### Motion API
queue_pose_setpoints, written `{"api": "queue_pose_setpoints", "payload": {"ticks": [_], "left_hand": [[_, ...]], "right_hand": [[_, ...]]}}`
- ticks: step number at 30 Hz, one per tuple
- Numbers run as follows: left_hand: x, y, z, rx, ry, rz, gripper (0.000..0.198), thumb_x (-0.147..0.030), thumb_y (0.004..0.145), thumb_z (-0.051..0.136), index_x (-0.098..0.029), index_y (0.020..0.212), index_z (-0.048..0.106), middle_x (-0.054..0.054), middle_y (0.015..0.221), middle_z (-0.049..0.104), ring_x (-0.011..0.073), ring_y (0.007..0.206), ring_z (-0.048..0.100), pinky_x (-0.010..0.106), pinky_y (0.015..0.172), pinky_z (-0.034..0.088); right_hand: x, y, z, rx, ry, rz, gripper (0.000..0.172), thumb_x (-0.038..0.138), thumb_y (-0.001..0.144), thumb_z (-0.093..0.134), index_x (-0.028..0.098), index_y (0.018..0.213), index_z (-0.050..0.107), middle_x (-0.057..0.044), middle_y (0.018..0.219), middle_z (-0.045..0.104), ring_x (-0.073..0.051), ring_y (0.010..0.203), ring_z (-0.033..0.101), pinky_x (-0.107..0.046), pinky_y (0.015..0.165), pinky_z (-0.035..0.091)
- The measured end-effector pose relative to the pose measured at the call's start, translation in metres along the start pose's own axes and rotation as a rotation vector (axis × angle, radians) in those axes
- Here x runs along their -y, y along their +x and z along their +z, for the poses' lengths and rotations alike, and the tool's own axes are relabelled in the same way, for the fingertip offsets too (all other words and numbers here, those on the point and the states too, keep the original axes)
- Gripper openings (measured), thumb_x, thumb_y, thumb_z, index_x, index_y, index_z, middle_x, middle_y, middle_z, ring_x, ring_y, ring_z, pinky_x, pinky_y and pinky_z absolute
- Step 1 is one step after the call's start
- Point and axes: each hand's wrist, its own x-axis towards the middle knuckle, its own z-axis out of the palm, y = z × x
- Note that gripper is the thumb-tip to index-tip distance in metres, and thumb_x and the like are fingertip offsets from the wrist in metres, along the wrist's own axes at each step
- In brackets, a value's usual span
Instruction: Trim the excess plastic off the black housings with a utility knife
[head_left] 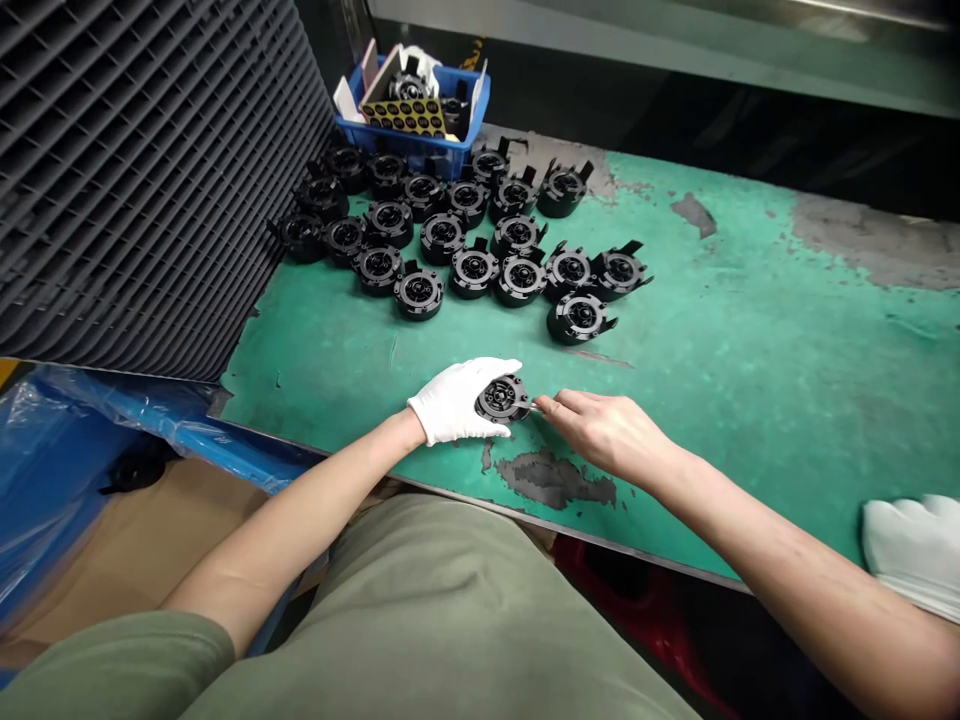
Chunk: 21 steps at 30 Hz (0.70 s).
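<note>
My left hand point(461, 402), in a white glove, is wrapped round the side of a round black plastic part point(501, 398) near the table's front edge. The part's ringed face with a central hub points up. From the right, my bare right hand point(600, 425) pinches a thin metal tool point(529, 406), whose tip reaches the part's right rim. The fingers hide most of the tool, so its exact kind does not show.
Several similar black parts point(475, 268) stand grouped on the green tabletop point(720, 400). Behind them is a blue bin point(442, 150) with a yellow dotted sticker sheet point(405, 116). Dark grid trays point(150, 170) rise at left above a plastic-lined box point(187, 520). A white glove point(911, 550) lies at right.
</note>
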Motion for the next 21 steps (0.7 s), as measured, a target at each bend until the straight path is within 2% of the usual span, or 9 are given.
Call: {"api": "queue_pose_setpoints", "payload": {"ticks": [3, 5, 7, 10, 12, 16, 21], "left_hand": [[-0.006, -0.01, 0.009, -0.126, 0.031, -0.118, 0.113, -0.058, 0.065, 0.106, -0.025, 0.159, 0.053, 0.017, 0.156, 0.066, 0.0404, 0.146, 0.065, 0.058, 0.128, 0.052], [-0.01, -0.019, 0.017, -0.211, 0.059, -0.195, 0.117, -0.062, 0.065, 0.105, -0.021, 0.159, 0.05, 0.021, 0.154, 0.064, 0.0444, 0.145, 0.064, 0.063, 0.126, 0.051], [-0.014, -0.026, 0.022, -0.252, 0.088, -0.235, 0.12, -0.067, 0.062, 0.104, -0.019, 0.157, 0.049, 0.023, 0.152, 0.064, 0.0462, 0.143, 0.064, 0.065, 0.124, 0.052], [-0.017, -0.028, 0.021, -0.211, 0.14, -0.212, 0.117, -0.072, 0.06, 0.102, -0.018, 0.152, 0.053, 0.021, 0.147, 0.067, 0.045, 0.136, 0.067, 0.061, 0.119, 0.054], [-0.017, -0.024, 0.018, -0.163, 0.163, -0.182, 0.113, -0.072, 0.06, 0.101, -0.016, 0.147, 0.057, 0.02, 0.142, 0.07, 0.0444, 0.13, 0.069, 0.06, 0.115, 0.056], [-0.018, -0.018, 0.014, -0.131, 0.183, -0.194, 0.101, -0.074, 0.065, 0.097, -0.018, 0.14, 0.061, 0.017, 0.133, 0.074, 0.042, 0.123, 0.071, 0.056, 0.108, 0.059], [-0.021, -0.019, 0.015, -0.138, 0.186, -0.225, 0.098, -0.072, 0.063, 0.099, -0.022, 0.139, 0.063, 0.014, 0.13, 0.076, 0.0406, 0.12, 0.073, 0.054, 0.104, 0.061]], "right_hand": [[0.006, -0.007, 0.001, -0.103, 0.016, 0.135, 0.027, 0.028, 0.116, 0.047, 0.021, 0.13, 0.069, -0.005, 0.094, 0.072, -0.017, 0.076, 0.067, -0.028, 0.061, 0.043], [0.022, -0.017, 0.003, -0.169, 0.018, 0.227, 0.029, 0.025, 0.116, 0.045, 0.019, 0.138, 0.063, -0.009, 0.107, 0.075, -0.018, 0.085, 0.071, -0.029, 0.07, 0.052], [0.044, -0.026, 0.006, -0.188, 0.016, 0.27, 0.031, 0.022, 0.115, 0.046, 0.018, 0.143, 0.06, -0.008, 0.104, 0.074, -0.019, 0.087, 0.071, -0.029, 0.077, 0.055], [0.076, -0.032, 0.013, -0.158, -0.017, 0.307, 0.036, 0.02, 0.114, 0.048, 0.016, 0.148, 0.058, -0.007, 0.094, 0.069, -0.023, 0.085, 0.066, -0.033, 0.077, 0.054], [0.087, -0.029, 0.016, -0.134, -0.06, 0.335, 0.039, 0.02, 0.113, 0.048, 0.011, 0.15, 0.057, -0.009, 0.092, 0.067, -0.026, 0.084, 0.062, -0.036, 0.074, 0.051], [0.09, -0.016, 0.017, -0.07, -0.132, 0.337, 0.042, 0.012, 0.11, 0.046, 0.011, 0.149, 0.059, -0.01, 0.094, 0.067, -0.027, 0.084, 0.058, -0.037, 0.073, 0.046], [0.089, -0.009, 0.011, -0.014, -0.171, 0.32, 0.046, 0.004, 0.102, 0.046, 0.015, 0.144, 0.062, -0.01, 0.093, 0.067, -0.027, 0.084, 0.056, -0.037, 0.073, 0.043]]}}
